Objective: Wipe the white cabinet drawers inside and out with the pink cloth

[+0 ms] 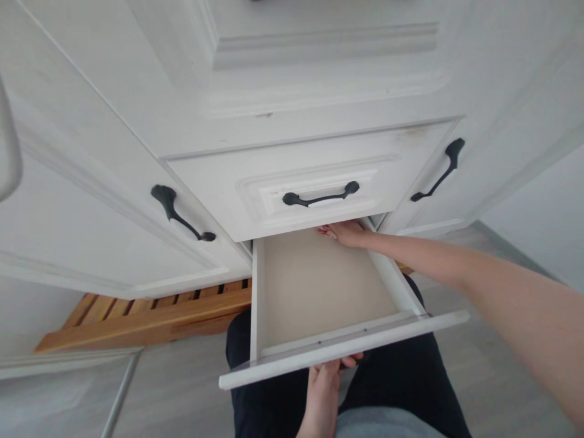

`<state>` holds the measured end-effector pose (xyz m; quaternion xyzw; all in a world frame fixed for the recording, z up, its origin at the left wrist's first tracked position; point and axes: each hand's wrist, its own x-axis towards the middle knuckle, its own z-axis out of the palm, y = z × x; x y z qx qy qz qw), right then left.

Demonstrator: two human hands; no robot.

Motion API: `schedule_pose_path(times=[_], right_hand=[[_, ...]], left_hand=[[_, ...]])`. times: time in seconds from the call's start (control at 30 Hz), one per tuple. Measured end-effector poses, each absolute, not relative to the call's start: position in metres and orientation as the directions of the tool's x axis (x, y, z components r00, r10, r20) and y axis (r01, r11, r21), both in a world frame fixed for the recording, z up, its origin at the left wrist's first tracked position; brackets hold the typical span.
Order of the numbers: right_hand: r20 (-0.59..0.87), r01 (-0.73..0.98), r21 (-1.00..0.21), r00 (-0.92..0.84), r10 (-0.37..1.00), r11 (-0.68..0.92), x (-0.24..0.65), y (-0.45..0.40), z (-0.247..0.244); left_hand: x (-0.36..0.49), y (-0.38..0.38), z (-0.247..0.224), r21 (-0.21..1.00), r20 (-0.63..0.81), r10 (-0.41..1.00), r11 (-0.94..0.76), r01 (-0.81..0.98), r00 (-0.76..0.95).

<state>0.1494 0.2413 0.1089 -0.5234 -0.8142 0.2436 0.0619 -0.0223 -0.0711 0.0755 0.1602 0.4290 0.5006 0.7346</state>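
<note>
A white drawer (255, 292) with a beige bottom is pulled out over my lap. My left hand (325, 377) is below its front panel (387, 334), fingers curled around a dark drawer handle (358, 360) that is mostly hidden. My right hand (347, 233) reaches inside from the right, low over the far end of the drawer bottom (319, 286). Its fingers stretch leftward, with red at the tips, and their ends are close under the drawer above. I make out no object in this hand.
Above is a closed white drawer (264, 170) with a black handle (322, 196). Cabinet doors with black handles (182, 213) (440, 170) flank it. A slatted wooden rack (150, 319) lies low at left, near a metal bar (121, 392). My dark-clothed legs (401, 377) are beneath the drawer.
</note>
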Motion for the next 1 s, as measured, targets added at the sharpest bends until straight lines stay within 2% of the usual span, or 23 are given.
schedule_pose_path(times=[0.1, 0.23, 0.27, 0.33, 0.4, 0.47, 0.57, 0.63, 0.7, 0.77, 0.83, 0.9, 1.0], right_hand=[[-0.266, 0.906, -0.298, -0.382, 0.885, 0.301, 0.159, 0.218, 0.110], [-0.409, 0.907, -0.244, -0.418, 0.811, 0.344, 0.168, 0.169, 0.116], [-0.434, 0.897, -0.262, -0.440, 0.786, 0.357, 0.170, 0.156, 0.117], [-0.508, 0.847, -0.430, -0.513, 0.692, 0.312, 0.174, 0.130, 0.116], [-0.568, 0.751, -0.639, -0.605, 0.558, 0.164, 0.176, 0.110, 0.113], [-0.590, 0.664, -0.748, -0.675, 0.443, 0.016, 0.176, 0.097, 0.111], [-0.614, 0.605, -0.781, -0.698, 0.367, -0.156, 0.171, 0.091, 0.114], [-0.597, 0.546, -0.802, -0.708, 0.377, -0.243, 0.160, 0.096, 0.121], [-0.509, 0.477, -0.856, -0.717, 0.477, -0.198, 0.140, 0.105, 0.127], [-0.360, 0.379, -0.920, -0.724, 0.589, -0.096, 0.107, 0.114, 0.129], [-0.229, 0.264, -0.964, -0.752, 0.618, -0.036, 0.068, 0.118, 0.124], [-0.196, 0.172, -0.980, -0.800, 0.568, -0.096, 0.031, 0.111, 0.113], [-0.279, 0.129, -0.930, -0.859, 0.430, -0.344, -0.004, 0.092, 0.090]], left_hand=[[-0.026, -0.072, 0.077, 0.663, -0.466, 0.870, 0.464, -0.587, 0.160], [-0.027, -0.074, 0.077, 0.671, -0.438, 0.879, 0.459, -0.582, 0.189], [-0.027, -0.074, 0.077, 0.674, -0.434, 0.880, 0.458, -0.580, 0.192], [-0.026, -0.075, 0.075, 0.673, -0.440, 0.877, 0.465, -0.575, 0.194], [-0.026, -0.076, 0.073, 0.670, -0.443, 0.875, 0.466, -0.578, 0.193], [-0.025, -0.076, 0.072, 0.669, -0.436, 0.881, 0.455, -0.588, 0.185], [-0.024, -0.077, 0.072, 0.661, -0.435, 0.883, 0.444, -0.605, 0.173], [-0.023, -0.077, 0.075, 0.641, -0.438, 0.883, 0.440, -0.629, 0.171], [-0.021, -0.076, 0.079, 0.624, -0.432, 0.885, 0.432, -0.651, 0.173], [-0.020, -0.076, 0.082, 0.621, -0.422, 0.889, 0.426, -0.658, 0.178], [-0.019, -0.075, 0.084, 0.620, -0.417, 0.892, 0.421, -0.663, 0.176], [-0.019, -0.075, 0.085, 0.618, -0.417, 0.895, 0.407, -0.672, 0.159], [-0.019, -0.075, 0.083, 0.620, -0.430, 0.892, 0.403, -0.674, 0.138]])
